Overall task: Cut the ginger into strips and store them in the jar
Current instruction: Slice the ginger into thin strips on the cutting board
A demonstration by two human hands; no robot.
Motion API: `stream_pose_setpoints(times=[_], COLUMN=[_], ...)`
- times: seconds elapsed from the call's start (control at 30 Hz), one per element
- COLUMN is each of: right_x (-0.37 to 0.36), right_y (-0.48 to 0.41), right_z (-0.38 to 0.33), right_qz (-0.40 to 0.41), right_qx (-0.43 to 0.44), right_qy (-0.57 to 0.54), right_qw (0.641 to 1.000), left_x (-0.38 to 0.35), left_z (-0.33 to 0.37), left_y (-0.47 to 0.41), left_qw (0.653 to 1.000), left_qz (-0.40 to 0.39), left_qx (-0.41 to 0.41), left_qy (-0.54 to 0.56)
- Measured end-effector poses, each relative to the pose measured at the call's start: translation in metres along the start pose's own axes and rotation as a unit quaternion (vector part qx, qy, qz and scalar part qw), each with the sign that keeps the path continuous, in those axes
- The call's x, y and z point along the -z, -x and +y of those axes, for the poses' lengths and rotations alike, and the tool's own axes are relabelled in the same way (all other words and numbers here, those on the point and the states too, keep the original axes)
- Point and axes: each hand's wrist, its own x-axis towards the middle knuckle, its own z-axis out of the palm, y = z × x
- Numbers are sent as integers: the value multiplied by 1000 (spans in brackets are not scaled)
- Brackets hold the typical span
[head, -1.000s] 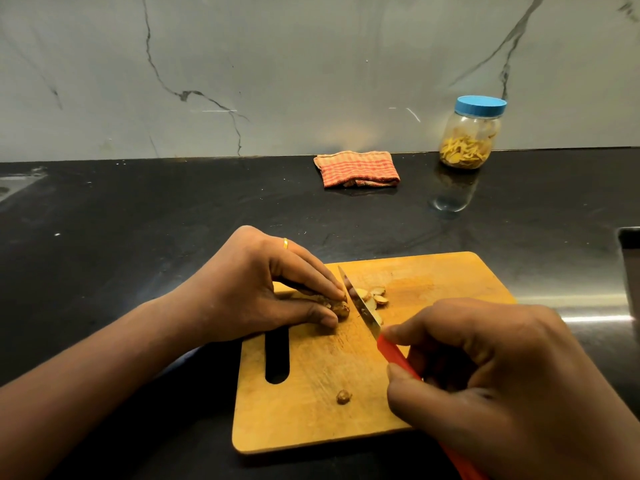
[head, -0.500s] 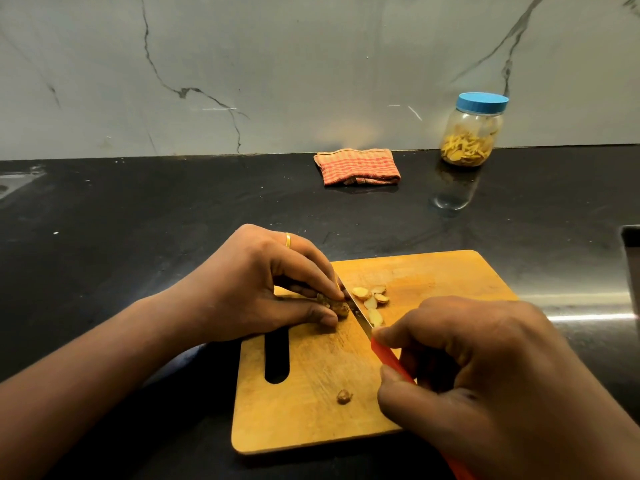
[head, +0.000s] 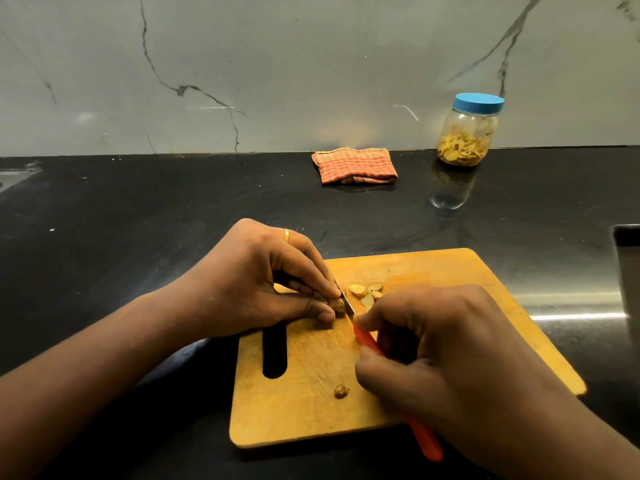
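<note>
A knobbly brown piece of ginger (head: 335,304) is pinned near the nine-o'clock side of the rectangular wooden cutting board (head: 450,268) by the left hand (head: 256,282), whose thumb and bent fingertips pinch it from both sides. The right hand (head: 450,358) is curled round the orange plastic handle of a small knife (head: 427,441), and the short blade is set against the ginger's three-o'clock end, just beside the left fingertips. A few pale cut slices (head: 367,294) lie at three o'clock of the blade, and a small brown offcut (head: 341,390) rests toward six o'clock. The clear plastic jar (head: 467,133), capped with a blue lid and part-filled with yellow strips, stands well apart at one o'clock on the black stone tabletop (head: 138,220); a folded orange checked cloth (head: 355,166) lies at twelve. Slicing seems to be in hand. Since little ginger is left to hold, the fingertips should be tucked back and the blade drawn down gently in thin, even cuts. The slices can then be stacked flat and cut lengthwise into strips.
</note>
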Motion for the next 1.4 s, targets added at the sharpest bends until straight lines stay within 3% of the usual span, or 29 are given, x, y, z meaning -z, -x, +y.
stream_pose_setpoints(times=[0.43,0.83,1.4], right_x=[1,3,-4], right_y=[15,15,17], right_z=[0,1,-6], right_qz=[8,81,85], right_qx=[13,28,71], right_qy=[65,6,58], right_qw=[998,996,992], left_x=[1,0,0], left_z=[-2,-7,1], left_y=[1,5,3], left_qw=[999,994,997], left_qz=[-12,12,-8], left_qx=[40,54,-30], left_qy=[32,93,-67])
